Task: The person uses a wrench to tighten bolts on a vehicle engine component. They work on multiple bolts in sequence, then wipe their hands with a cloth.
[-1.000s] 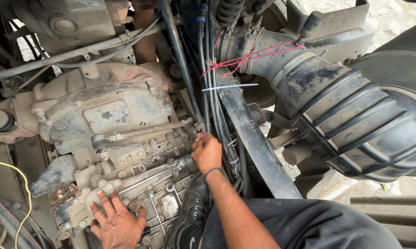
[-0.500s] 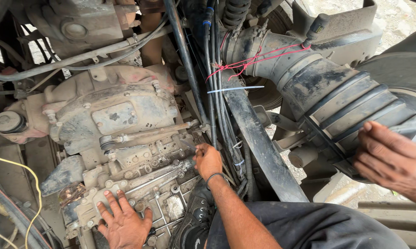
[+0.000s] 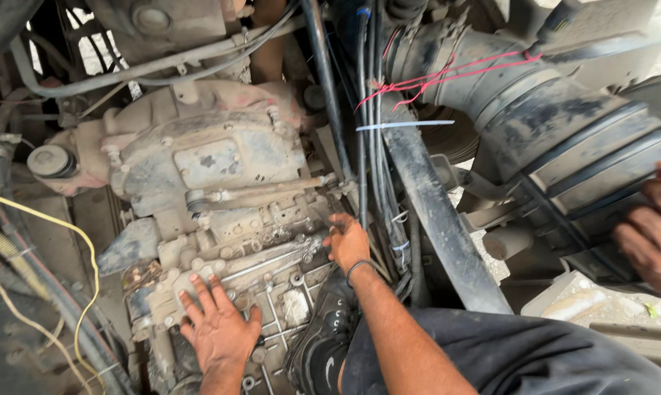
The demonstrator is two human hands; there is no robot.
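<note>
At the bottom of the frame, left of centre, the left hand (image 3: 217,325) lies flat with its fingers spread wide on the greasy lower part of an engine block (image 3: 213,190). It presses on the metal and grips nothing. Just right of it, at bottom centre, a black shoe (image 3: 323,340) rests against the engine, above a dark trouser leg. The right hand (image 3: 347,240), with a dark band at the wrist, reaches into the middle of the frame. Its fingers curl loosely against small metal pipes (image 3: 261,263) on the engine's side; whether they pinch anything cannot be told. Beside it, a bundle of black cables (image 3: 366,146) runs up the centre, tied with a white zip tie (image 3: 404,125). At the right edge, another person's hand (image 3: 656,234) rests on a large ribbed black hose (image 3: 565,139). A yellow wire (image 3: 60,227) loops down the left side.
</note>
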